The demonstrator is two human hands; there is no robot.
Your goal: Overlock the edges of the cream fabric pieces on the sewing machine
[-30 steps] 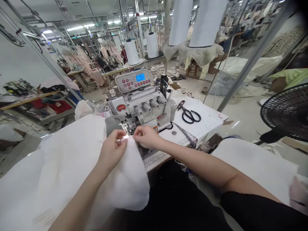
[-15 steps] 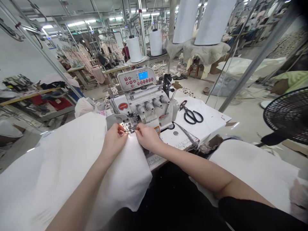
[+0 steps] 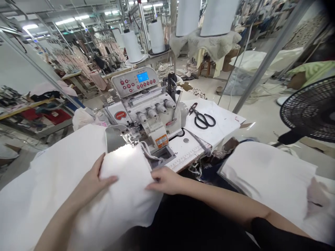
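Note:
White fabric [image 3: 125, 195] runs from the lit needle area of an overlock sewing machine [image 3: 154, 111] down toward my lap. My left hand [image 3: 91, 181] grips its left side, thumb on top and the other fingers partly hidden at the fold. At the right edge of the cloth, my right hand [image 3: 166, 179] pinches the fabric between thumb and fingers. Both hands are a little in front of the presser foot [image 3: 133, 134]. The far edge of the cloth lies at the foot under the bright lamp.
Black-handled scissors [image 3: 204, 120] rest on the white table right of the machine. Further right stand a black fan [image 3: 309, 108] and a pile of white fabric [image 3: 267, 170]. Thread cones [image 3: 132, 47] rise behind the machine. More white cloth [image 3: 65, 150] spreads at left.
Both hands have drawn back from the presser foot toward my body, the left also moving left. They now hold the cloth lower at its two sides. The view has shifted slightly.

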